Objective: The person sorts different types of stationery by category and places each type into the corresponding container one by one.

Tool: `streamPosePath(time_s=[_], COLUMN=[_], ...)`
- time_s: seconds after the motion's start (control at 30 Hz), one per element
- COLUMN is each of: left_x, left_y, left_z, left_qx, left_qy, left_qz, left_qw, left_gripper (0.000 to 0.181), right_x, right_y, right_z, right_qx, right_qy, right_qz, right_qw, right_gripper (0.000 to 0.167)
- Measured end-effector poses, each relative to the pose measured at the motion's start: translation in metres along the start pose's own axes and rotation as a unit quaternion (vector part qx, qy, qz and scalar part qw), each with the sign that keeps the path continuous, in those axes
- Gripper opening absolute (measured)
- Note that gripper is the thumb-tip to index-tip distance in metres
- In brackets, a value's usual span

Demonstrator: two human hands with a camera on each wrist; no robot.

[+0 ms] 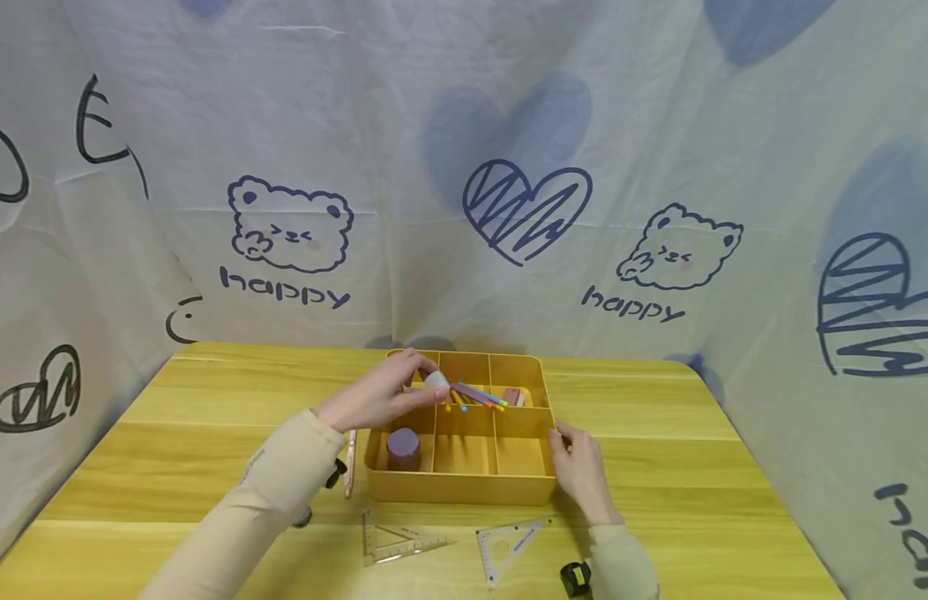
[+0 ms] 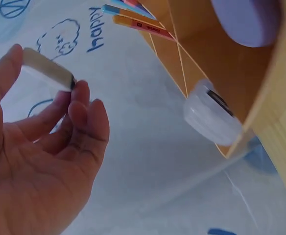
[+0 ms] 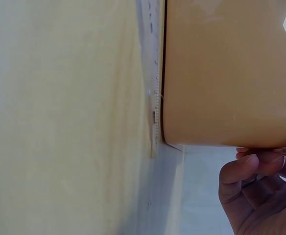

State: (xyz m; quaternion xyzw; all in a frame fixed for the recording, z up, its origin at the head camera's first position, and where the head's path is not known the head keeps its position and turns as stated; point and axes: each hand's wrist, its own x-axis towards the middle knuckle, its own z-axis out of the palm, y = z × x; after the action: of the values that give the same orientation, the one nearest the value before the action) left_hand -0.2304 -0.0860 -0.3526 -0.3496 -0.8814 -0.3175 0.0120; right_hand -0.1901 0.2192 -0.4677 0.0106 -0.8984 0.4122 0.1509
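My left hand (image 1: 388,387) is above the back row of a yellow divided box (image 1: 464,489). It pinches a small whitish block (image 2: 47,69) with a dark end between thumb and fingertips; its exact kind is unclear. Several coloured pens (image 1: 479,395) lean in the back middle compartment, close to this hand. My right hand (image 1: 581,467) holds the box's right side, its fingers (image 3: 238,169) curled against the wall in the right wrist view. A purple cylinder (image 1: 403,450) stands in the front left compartment, and a pink-and-white eraser (image 1: 514,397) lies at the back right.
Two clear set squares, one (image 1: 403,543) left and one (image 1: 506,546) right, lie before the box. A black tape measure (image 1: 575,578) is near the right sleeve. A pink pen (image 1: 350,463) lies left of the box. A translucent white object (image 2: 209,115) sits in a back compartment. Printed cloth (image 1: 403,208) hangs behind the table.
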Motion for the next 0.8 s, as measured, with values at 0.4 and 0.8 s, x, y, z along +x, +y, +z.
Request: streamPosePath(time_s=[0.4, 0.8], left_x=[0.071, 0.121], left_y=[0.020, 0.039], left_z=[0.004, 0.024], left_qx=[0.060, 0.200], left_qy=[-0.087, -0.170], left_qz=[-0.008, -0.054], left_qw=[0.9944, 0.9636], left_gripper=[0.033, 0.027], right_x=[0.000, -0.001], right_y=[0.001, 0.002], right_z=[0.000, 0.000], right_qx=[-0.004, 0.003], right_qy=[0.005, 0.006], right_qz=[-0.006, -0.007], right_qw=[1.0000, 0.9999], right_gripper=[0.031, 0.030])
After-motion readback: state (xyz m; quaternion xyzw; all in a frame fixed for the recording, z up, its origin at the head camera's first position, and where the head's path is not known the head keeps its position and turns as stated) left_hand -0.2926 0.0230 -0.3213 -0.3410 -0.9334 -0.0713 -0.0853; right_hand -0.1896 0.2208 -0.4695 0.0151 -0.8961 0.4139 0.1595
